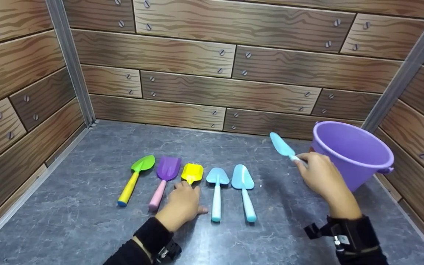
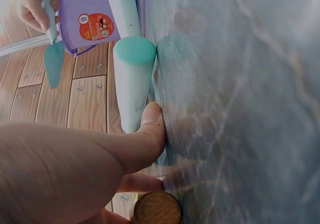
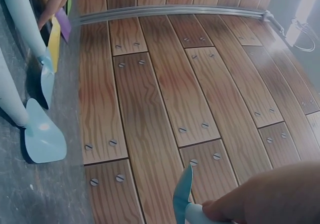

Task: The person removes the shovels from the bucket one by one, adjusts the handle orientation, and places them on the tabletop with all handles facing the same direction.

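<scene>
My right hand grips a light blue trowel by its handle, raised above the table, blade pointing up and left. It is beside the purple bucket; the right wrist view shows the thumb on the handle. My left hand is low over a yellow toy shovel, fingers by its handle and thumb spread apart. The round handle end shows below the fingers in the left wrist view; most of the handle is hidden in the head view.
Left of the yellow shovel lie a purple shovel with a pink handle and a green trowel with a yellow handle. Two light blue tools, a shovel and a trowel, lie to its right. Wood-patterned walls enclose the grey table.
</scene>
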Tool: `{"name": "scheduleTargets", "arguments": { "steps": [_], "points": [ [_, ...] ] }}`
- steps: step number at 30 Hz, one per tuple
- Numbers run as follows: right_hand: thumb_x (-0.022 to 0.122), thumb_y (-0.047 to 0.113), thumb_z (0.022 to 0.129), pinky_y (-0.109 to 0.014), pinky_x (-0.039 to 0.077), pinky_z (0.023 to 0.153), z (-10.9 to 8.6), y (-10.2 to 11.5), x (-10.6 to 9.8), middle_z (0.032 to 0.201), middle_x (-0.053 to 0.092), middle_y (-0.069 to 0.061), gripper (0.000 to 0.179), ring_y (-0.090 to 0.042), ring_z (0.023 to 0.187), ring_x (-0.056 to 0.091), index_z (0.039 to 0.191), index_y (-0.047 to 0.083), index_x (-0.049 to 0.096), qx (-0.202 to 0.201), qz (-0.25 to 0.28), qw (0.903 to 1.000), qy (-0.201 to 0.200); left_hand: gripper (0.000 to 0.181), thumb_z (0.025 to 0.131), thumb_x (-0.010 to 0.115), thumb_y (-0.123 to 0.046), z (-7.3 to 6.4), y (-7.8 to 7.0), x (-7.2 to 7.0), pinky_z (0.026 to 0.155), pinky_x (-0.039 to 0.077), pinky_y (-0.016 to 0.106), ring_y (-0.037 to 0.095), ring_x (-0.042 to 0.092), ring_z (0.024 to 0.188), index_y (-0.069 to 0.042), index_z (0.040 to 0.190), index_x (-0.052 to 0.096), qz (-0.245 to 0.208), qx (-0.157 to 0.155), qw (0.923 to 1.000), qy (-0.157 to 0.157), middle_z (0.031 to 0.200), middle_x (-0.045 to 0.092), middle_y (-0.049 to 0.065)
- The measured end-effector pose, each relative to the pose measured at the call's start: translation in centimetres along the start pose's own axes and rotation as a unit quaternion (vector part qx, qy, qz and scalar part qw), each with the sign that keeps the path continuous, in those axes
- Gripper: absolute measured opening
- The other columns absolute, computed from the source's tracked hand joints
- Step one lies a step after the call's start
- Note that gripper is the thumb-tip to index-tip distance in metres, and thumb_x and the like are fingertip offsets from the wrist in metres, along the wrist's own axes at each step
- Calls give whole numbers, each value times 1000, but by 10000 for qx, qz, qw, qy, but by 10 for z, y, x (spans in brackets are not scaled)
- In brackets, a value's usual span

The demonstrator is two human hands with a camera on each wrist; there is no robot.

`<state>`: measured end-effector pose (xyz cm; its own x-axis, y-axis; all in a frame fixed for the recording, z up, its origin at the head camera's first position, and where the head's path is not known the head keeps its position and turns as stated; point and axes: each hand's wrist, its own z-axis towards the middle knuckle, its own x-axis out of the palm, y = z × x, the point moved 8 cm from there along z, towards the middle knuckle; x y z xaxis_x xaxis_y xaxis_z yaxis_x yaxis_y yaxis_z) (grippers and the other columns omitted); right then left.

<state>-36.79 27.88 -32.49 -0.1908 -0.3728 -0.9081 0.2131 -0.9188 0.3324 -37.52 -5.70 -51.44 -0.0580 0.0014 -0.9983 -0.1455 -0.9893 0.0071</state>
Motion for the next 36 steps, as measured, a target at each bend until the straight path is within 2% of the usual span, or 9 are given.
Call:
{"name": "scheduleTargets", "arguments": {
  "steps": [5, 11, 15, 17, 19, 23, 28, 31, 36],
  "points": [
    [67, 18, 118, -76, 60, 106, 4, -3, 16, 125, 83, -32, 36, -48, 108, 79, 138, -10, 77, 70, -93, 9989, 454, 90, 91, 84, -83, -1, -1, -1, 82, 75, 54, 55, 71, 136, -8, 140, 74, -70, -20, 10000, -11, 140, 70, 36],
    [70, 16, 115, -67, 66, 96, 6, -6, 41, 124, 83, -32, 34, -40, 98, 79, 133, -11, 78, 306, -240, 9934, 1076, 90, 91, 84, -82, -3, -1, -7, 83, 75, 55, 53, 71, 136, -7, 140, 73, -67, -20, 10000, 29, 140, 70, 36],
    [72, 15, 112, -69, 66, 101, 5, -6, 55, 121, 83, -32, 30, -45, 104, 81, 126, -10, 81, 194, -412, 9912, 1243, 87, 93, 87, -76, -14, -5, -26, 87, 75, 58, 55, 69, 138, -4, 140, 72, -203, -80, 9997, 148, 143, 69, 37],
    [73, 14, 112, -68, 67, 99, 5, -6, 61, 116, 83, -30, 27, -43, 100, 80, 121, -9, 83, 140, -445, 9906, 1284, 85, 94, 88, -73, -21, -8, -39, 89, 75, 59, 56, 69, 139, -3, 141, 72, -254, -105, 9994, 220, 144, 68, 38],
    [73, 14, 112, -65, 67, 94, 4, -7, 65, 110, 84, -26, 25, -37, 93, 78, 117, -7, 84, 155, -457, 9894, 1370, 84, 95, 89, -71, -23, -9, -44, 90, 75, 59, 56, 69, 139, -3, 141, 72, -267, -111, 9992, 284, 145, 68, 38],
    [72, 15, 114, -57, 65, 83, 3, -9, 72, 100, 79, -19, 24, -28, 83, 70, 109, -5, 83, 305, -525, 9856, 1577, 85, 94, 88, -73, -16, -7, -32, 87, 75, 57, 54, 70, 136, -4, 141, 72, -241, -84, 9993, 260, 142, 68, 37],
    [71, 16, 113, -55, 61, 81, 2, -10, 79, 96, 74, -17, 23, -29, 83, 65, 103, -3, 80, 400, -682, 9816, 1739, 88, 93, 85, -80, -3, -3, -8, 82, 75, 53, 49, 71, 131, -7, 142, 73, -75, -7, 9999, 127, 137, 70, 33],
    [71, 15, 114, -57, 62, 84, 3, -11, 83, 98, 76, -17, 23, -29, 85, 66, 105, -3, 81, 466, -703, 9803, 1788, 89, 92, 83, -83, 0, -2, -4, 79, 75, 50, 48, 72, 129, -9, 140, 73, 51, 8, 10000, 71, 135, 70, 32],
    [69, 13, 113, -61, 64, 89, 3, -9, 87, 106, 79, -23, 23, -32, 88, 69, 107, -6, 80, 488, -742, 9791, 1828, 88, 93, 83, -82, -1, -2, -6, 79, 75, 50, 47, 72, 128, -9, 141, 73, 4, -1, 9999, 120, 136, 70, 32]
  ]
}}
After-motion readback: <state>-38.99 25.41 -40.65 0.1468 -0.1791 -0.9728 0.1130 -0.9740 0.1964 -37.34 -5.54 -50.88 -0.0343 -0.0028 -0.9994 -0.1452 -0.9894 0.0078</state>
